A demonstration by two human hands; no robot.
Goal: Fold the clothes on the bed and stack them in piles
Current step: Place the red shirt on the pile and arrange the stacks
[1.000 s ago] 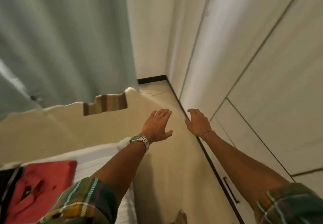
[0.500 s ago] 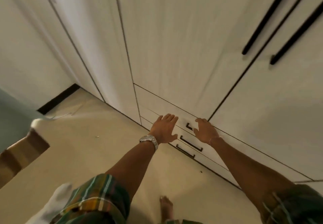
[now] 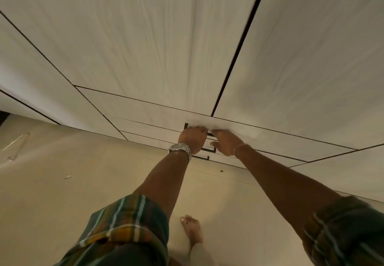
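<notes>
On the far left, a thin wire clothes hanger [image 3: 15, 145] lies on the pale beige floor [image 3: 52, 182], with a small pale scrap [image 3: 67, 176] nearer the middle. Further right, the left hand [image 3: 192, 138], a silver metal wristwatch [image 3: 180, 148] on its wrist, has its fingers curled over the dark bar handle of the top drawer [image 3: 209, 134] in the white wood-grain wardrobe [image 3: 145, 47]. Just beside it, the right hand [image 3: 225, 142] reaches the same drawer front; its fingertips touch there, but motion blur hides whether they grip the handle. Two more dark handles [image 3: 208, 150] sit below. A bare foot [image 3: 192, 230] stands on the floor beneath.

The clothes and the bed are out of view, so the folding itself is not in hand; the step looks like opening this drawer, perhaps to fetch or store garments. The next move probably calls for a level pull straight back with both hands, and room to step away.
</notes>
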